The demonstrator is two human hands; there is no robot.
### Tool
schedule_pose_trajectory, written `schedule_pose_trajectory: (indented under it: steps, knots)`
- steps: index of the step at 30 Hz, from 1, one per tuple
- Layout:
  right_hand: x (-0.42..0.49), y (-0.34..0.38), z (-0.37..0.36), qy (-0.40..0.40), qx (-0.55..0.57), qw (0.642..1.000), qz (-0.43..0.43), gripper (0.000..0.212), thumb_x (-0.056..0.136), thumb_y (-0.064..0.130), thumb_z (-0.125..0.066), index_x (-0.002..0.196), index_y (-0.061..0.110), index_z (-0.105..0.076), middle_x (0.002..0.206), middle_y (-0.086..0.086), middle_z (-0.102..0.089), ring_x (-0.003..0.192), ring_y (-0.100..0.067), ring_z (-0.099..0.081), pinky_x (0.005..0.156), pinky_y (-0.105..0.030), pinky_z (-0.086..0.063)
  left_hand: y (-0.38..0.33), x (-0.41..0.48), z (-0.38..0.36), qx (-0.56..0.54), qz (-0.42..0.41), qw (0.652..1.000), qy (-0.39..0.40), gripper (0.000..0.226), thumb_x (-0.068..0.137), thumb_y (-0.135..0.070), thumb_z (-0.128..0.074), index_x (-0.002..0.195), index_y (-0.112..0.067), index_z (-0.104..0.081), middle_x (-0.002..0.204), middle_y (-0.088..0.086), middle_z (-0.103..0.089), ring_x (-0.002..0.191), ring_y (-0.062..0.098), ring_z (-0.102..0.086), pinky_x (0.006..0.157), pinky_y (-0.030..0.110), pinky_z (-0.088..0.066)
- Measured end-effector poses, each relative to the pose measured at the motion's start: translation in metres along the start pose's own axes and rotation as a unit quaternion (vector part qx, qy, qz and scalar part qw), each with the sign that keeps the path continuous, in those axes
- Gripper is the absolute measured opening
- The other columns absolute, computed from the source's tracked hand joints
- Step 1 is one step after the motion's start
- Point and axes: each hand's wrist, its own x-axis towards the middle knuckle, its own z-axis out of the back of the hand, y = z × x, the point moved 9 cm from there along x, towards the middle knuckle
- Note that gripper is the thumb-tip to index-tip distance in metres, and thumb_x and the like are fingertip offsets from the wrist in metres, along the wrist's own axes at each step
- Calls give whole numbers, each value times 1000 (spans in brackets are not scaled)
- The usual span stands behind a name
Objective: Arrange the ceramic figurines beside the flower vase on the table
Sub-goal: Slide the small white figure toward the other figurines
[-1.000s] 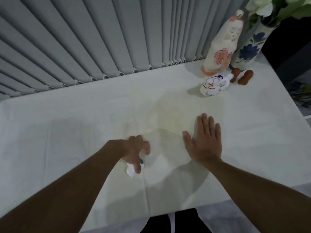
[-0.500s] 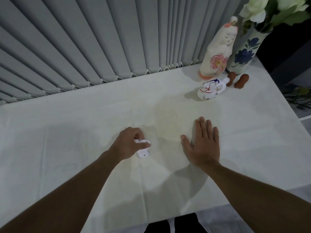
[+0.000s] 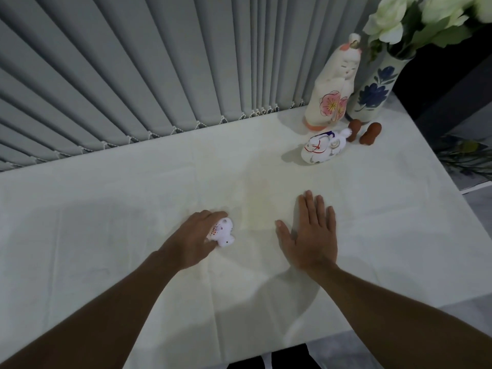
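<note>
Blinds (image 3: 133, 75): hanging in grey vertical slats along the far edge of the counter.
Counter (image 3: 106, 209): lying under a white cloth and carrying every item listed below.
Flower vase (image 3: 372, 94): standing upright at the counter's far right corner, painted with blue flowers and holding white blooms.
Tall figurine (image 3: 330, 86): standing upright just left of the flower vase, cream with a pink blossom on its front.
Right hand (image 3: 311, 235): lying flat on the counter, palm down, fingers spread apart, gripping nothing; well in front of the flower vase.
Left hand (image 3: 191, 241): resting on the counter well away from the flower vase, its grip closing around the small white figurine (image 3: 223, 233).
Lying figurine (image 3: 322, 147): lying on its side in front of the tall figurine, near the flower vase.
Brown figurines (image 3: 370, 133): sitting as a pair at the foot of the flower vase.
</note>
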Motion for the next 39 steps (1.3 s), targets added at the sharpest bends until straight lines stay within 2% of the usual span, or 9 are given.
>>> schedule_pose_trajectory:
  steps: [3, 6, 11, 17, 20, 24, 28, 33, 39]
  knots:
    - [1, -1, 1, -1, 0, 1000, 3, 87, 96, 66, -35, 163, 13, -20, 173, -3, -12, 160, -25, -6, 129, -47, -3, -8, 22, 10, -27, 28, 999, 2, 43, 80, -33, -67, 118, -33, -48, 106, -11, -60, 95, 15, -60, 84, 33, -50]
    - [6, -8, 2, 0, 16, 1000, 8, 85, 96, 65, -39, 161, 11, -26, 172, -4, -18, 160, -24, -10, 129, -43, -6, -24, 53, 23, -36, 23, 999, -6, 26, 70, -30, -62, 80, -35, -39, 75, -4, -40, 75, 22, -52, 70, 43, -50]
    - [36, -48, 18, -22, 27, 999, -38, 89, 96, 66, -38, 162, 7, -22, 171, -9, -19, 160, -26, -10, 130, -41, -9, -56, 108, 47, -45, 5, 998, -44, 25, 72, -25, -67, 70, -39, -47, 69, -3, -48, 66, 11, -48, 59, 25, -38]
    - [78, -81, 30, -9, 18, 996, -83, 93, 97, 69, -31, 163, 7, -10, 173, -10, -7, 160, -27, -2, 130, -44, -3, -86, 177, 46, -45, -23, 999, -12, 23, 74, -42, -46, 70, -19, -46, 64, -6, -40, 59, 10, -38, 59, 25, -34]
    - [79, -79, 31, -2, 11, 996, -86, 92, 98, 69, -26, 164, 9, -6, 174, -9, -1, 160, -26, 3, 130, -44, 0, -93, 203, 43, -47, -9, 999, 12, 11, 77, -35, -55, 82, -26, -59, 81, -10, -61, 75, 10, -55, 67, 24, -41]
    - [80, -78, 33, -2, 10, 996, -84, 91, 98, 69, -26, 164, 9, -9, 173, -9, -2, 160, -27, 2, 130, -45, -2, -92, 229, 34, -40, 8, 998, 50, 24, 86, -20, -60, 110, -24, -64, 99, -9, -65, 90, 15, -59, 72, 22, -41]
    - [80, -78, 34, -7, 13, 996, -86, 90, 98, 67, -31, 163, 8, -15, 173, -9, -9, 160, -28, -4, 130, -45, -3, -91, 238, 29, -41, 10, 996, 75, 20, 87, -18, -57, 103, -29, -63, 86, -14, -61, 79, 10, -56, 67, 22, -39]
    - [81, -79, 33, -3, 14, 996, -90, 89, 98, 67, -33, 163, 8, -17, 173, -10, -11, 160, -29, -6, 129, -47, -6, -94, 241, 28, 4, -40, 996, 81, 34, 73, -29, -67, 107, -25, -62, 101, -5, -57, 94, 13, -56, 80, 28, -44]
    - [82, -79, 34, 3, 8, 996, -91, 89, 98, 69, -27, 164, 10, -15, 173, -7, -7, 160, -27, -2, 130, -45, -2, -102, 248, 38, 37, -69, 996, 47, 29, 83, -20, -72, 110, -27, -64, 104, -7, -63, 97, 17, -58, 88, 37, -49]
